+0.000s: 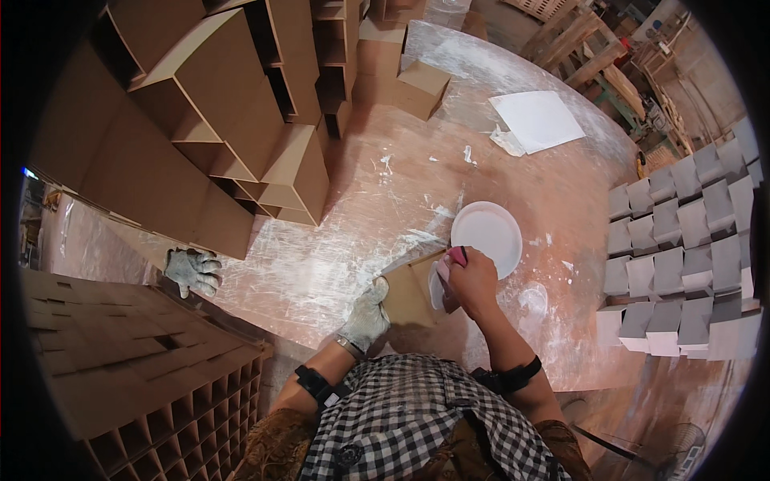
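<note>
My left hand (366,317), in a grey-white work glove, grips the left edge of a small brown board box (411,298) at the table's near side. My bare right hand (472,282) is closed around a pink-handled tool (458,256) at the box's right side. The tool's working end is mostly hidden by the fingers, so I cannot make out its kind. Just beyond the right hand stands a round white tub (486,228) with whitish contents. A white smear shows beside the hand.
Brown open-fronted boxes (216,104) are stacked high at the left. More boxes (152,353) pile up at the near left. Grey-white boxes (682,240) stand in rows at the right. A white sheet (541,120) and a grey glove (192,271) lie on the white-stained table (353,200).
</note>
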A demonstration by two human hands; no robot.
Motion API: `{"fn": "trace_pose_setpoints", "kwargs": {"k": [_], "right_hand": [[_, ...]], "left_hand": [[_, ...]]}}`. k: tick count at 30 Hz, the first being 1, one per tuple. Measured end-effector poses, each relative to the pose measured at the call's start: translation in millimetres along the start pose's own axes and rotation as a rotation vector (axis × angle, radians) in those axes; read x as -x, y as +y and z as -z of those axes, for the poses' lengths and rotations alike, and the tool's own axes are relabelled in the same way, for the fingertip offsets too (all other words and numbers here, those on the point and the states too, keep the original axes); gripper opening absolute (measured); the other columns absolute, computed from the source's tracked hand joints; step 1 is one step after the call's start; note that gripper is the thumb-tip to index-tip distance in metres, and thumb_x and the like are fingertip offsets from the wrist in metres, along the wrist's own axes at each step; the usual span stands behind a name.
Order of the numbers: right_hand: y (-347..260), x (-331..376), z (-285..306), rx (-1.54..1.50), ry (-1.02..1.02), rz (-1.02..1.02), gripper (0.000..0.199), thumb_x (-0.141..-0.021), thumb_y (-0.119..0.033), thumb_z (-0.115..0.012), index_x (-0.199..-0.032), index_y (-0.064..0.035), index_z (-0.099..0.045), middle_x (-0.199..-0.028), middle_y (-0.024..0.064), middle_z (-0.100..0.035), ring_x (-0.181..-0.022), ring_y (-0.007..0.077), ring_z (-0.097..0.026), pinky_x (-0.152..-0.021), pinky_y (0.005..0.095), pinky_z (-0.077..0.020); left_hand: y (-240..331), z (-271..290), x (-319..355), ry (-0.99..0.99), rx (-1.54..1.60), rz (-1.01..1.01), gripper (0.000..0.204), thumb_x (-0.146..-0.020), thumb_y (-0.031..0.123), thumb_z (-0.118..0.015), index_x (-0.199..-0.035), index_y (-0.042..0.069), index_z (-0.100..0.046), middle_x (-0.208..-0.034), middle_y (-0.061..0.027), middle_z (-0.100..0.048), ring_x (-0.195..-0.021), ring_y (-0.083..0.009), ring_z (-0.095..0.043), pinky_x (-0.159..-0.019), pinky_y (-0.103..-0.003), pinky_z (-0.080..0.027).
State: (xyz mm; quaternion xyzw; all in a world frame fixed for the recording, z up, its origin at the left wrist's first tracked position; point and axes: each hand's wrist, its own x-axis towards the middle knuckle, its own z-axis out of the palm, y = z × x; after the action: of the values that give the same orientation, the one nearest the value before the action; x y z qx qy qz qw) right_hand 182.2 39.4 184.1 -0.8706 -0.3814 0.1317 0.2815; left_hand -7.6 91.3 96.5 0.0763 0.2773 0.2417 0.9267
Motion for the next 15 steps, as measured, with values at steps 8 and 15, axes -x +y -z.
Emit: {"fn": "trace_pose_setpoints", "kwargs": {"k": [8, 15], "right_hand": [[-14, -7, -3, -0.129, -0.191, 0.08, 0.019, -0.071, -0.018, -0.058, -0.084, -0.0043, -0.063, -0.078, 0.018, -0.062, -0.076, 0.0355, -0.059, -0.067, 0.042, -0.0463], [0, 6, 2, -0.468, -0.486, 0.125, 0.022, -0.075, -0.015, -0.06, -0.093, -0.0027, -0.064, -0.082, 0.0156, -0.063, -0.075, 0.0262, -0.061, -0.067, 0.0335, -0.0465]], "left_hand": [[3, 2, 0, -0.112, 0.078, 0.031, 0.044, -0.094, 0.025, -0.044, -0.129, 0.0, -0.038, -0.127, -0.017, -0.047, -0.113, -0.0285, -0.051, -0.098, -0.041, -0.042], [4, 7, -4, -0.133, 0.027, 0.023, 0.045, -0.097, 0.027, -0.037, -0.134, 0.001, -0.034, -0.131, -0.0175, -0.043, -0.119, -0.029, -0.046, -0.102, -0.04, -0.038]]}}
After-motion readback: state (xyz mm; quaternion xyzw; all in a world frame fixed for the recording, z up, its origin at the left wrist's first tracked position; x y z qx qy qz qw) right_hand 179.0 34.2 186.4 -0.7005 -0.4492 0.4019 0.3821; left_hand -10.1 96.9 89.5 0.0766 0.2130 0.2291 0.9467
